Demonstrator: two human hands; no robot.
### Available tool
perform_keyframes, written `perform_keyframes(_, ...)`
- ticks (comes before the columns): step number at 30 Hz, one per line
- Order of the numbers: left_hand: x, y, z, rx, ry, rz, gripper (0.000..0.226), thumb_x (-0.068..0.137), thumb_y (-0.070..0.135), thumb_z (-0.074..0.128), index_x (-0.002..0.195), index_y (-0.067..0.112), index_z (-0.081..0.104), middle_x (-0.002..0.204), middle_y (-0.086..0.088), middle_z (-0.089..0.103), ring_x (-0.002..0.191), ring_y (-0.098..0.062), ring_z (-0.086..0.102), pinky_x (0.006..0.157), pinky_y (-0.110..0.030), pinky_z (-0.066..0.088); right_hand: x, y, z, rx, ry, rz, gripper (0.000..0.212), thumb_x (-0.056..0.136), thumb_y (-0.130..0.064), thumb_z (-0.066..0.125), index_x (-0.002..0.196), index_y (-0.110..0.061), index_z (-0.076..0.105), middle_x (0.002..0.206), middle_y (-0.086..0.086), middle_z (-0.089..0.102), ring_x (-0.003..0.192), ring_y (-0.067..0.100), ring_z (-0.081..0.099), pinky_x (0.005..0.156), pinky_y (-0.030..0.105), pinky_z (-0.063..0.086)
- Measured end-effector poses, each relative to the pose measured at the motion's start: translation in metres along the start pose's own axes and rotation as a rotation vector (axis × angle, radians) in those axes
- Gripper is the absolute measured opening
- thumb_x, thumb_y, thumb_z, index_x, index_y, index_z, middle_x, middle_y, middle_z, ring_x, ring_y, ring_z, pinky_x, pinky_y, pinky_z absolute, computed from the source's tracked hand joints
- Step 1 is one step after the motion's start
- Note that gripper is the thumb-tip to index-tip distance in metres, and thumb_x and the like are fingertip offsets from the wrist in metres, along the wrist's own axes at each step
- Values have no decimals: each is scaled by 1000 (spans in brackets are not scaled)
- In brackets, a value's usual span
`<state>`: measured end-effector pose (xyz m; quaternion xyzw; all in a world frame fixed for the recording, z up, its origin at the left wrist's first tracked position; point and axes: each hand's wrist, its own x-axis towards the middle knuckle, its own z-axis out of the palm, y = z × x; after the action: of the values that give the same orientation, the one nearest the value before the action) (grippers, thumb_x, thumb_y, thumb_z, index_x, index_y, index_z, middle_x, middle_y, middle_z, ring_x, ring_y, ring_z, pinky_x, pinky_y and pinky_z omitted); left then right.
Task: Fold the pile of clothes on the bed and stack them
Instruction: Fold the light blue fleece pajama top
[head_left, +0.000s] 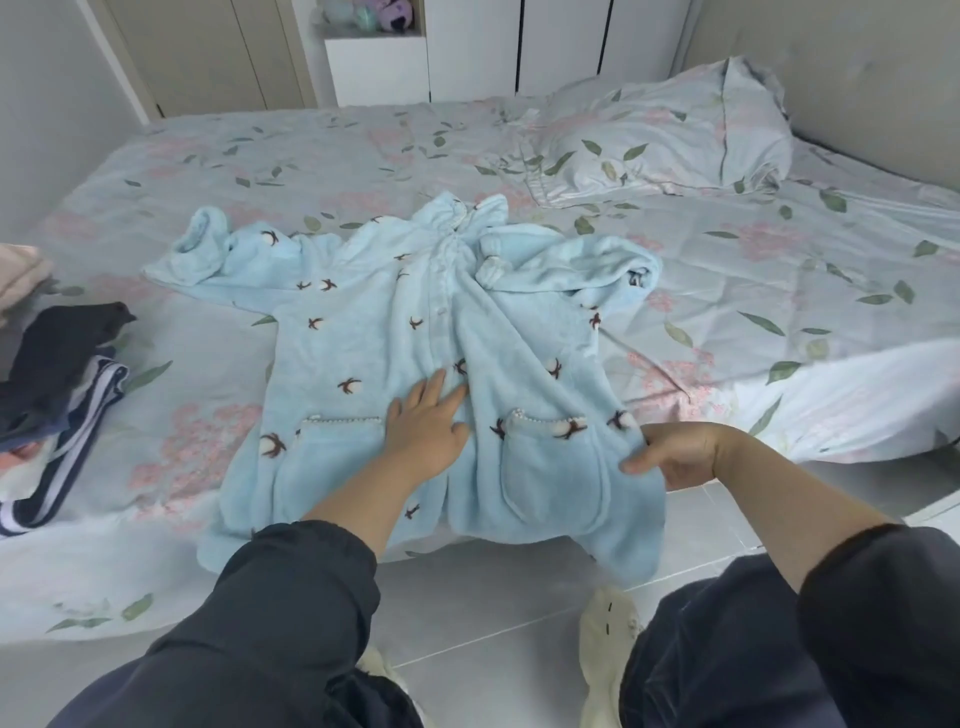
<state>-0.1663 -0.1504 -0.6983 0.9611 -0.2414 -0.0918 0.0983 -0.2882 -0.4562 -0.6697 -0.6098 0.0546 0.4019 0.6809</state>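
Presently spread front-up across the near middle of the bed (311, 156): pale-blue robe (415, 312) in plush fleece, hem hanging over the near edge above the grey tiled floor (467, 597). Scattered all over with small brown-and-white embroidered motifs. Closed by a buttoned placket down the centre. Fitted with a left pocket (337, 441) and a right pocket (550, 467), both patch type, each topped with a beaded white trim. Left sleeve stretched toward the far left, cuff rumpled; right sleeve bunched back on itself, with a small dark tag (636, 278) at the fold; lettering too small to read.

Left hand (428, 421): flat, fingers straight and spread, pressing on the robe's centre between the two pockets.

Right hand (675, 454): fingers curled, pinching the robe's right edge just beside the right pocket.

At the left edge of the bed: loose heap of clothes (52, 374) made up of dark navy fabric, a white-striped piece and a pink ribbed layer behind.

Bed covering: smooth pale sheet printed with pink blossoms and green leaves. Matching pillow (675, 135) at the far right, creased.

On the floor, near: pale shoes (608, 623).
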Motion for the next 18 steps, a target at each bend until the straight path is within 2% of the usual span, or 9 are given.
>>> perform_keyframes(2,2,0,0,-4,9,-8,60,95,36,32,150,40,11,160,9,-6,146,-15,1,117,-46,7,-4,4,-5,257,78,-77,77,67,-49,80,131,-14,57,134,12,56,123,30,54,97,44,49)
perform_keyframes(3,3,0,0,-4,19,-15,59,94,35,33,150,40,14,160,9,-3,145,-15,4,117,-46,9,-4,5,-6,353,125,-123,72,71,-62,68,128,-19,60,134,9,57,122,27,55,92,40,52)
perform_keyframes(6,6,1,-4,-9,39,-38,54,93,34,37,146,38,27,159,8,9,142,-18,14,114,-44,16,-3,9,-6,367,263,-7,69,81,-70,44,125,-20,62,129,6,61,117,25,59,83,36,56)
perform_keyframes(8,7,2,-6,3,78,-46,48,93,33,36,141,35,37,156,7,20,138,-18,22,110,-41,21,2,7,-1,-2,282,217,60,90,-58,50,124,-10,61,121,12,65,106,27,65,82,38,57)
perform_keyframes(10,9,5,-8,-14,151,-60,39,95,34,34,131,30,49,147,6,35,131,-18,31,104,-39,27,9,-2,8,-489,504,319,35,91,-31,50,107,-3,65,93,13,72,78,26,71,68,33,59)
perform_keyframes(12,14,9,-11,-54,218,-102,34,98,33,32,117,22,57,132,2,47,122,-19,38,97,-37,31,20,-13,14,-759,907,156,22,89,-14,43,78,-8,61,69,6,67,58,24,66,52,26,50)
perform_keyframes(14,21,13,-16,-65,262,-141,34,98,33,31,108,17,60,123,-2,51,116,-22,41,92,-37,34,28,-24,18,-843,1205,-75,27,85,-12,43,58,-13,43,56,2,52,53,25,52,47,26,35)
perform_keyframes(16,28,16,-19,-71,317,-157,33,99,33,33,106,15,59,120,-5,51,114,-23,41,90,-37,35,37,-31,22,-921,1334,-225,28,85,-12,46,58,-15,38,55,2,44,54,24,43,45,26,28)
perform_keyframes(18,36,20,-19,-120,369,-161,32,98,34,37,118,16,54,129,-6,47,120,-25,38,95,-38,33,49,-40,24,-1007,1352,-341,15,87,-10,48,74,-9,56,70,7,56,66,28,53,51,29,35)
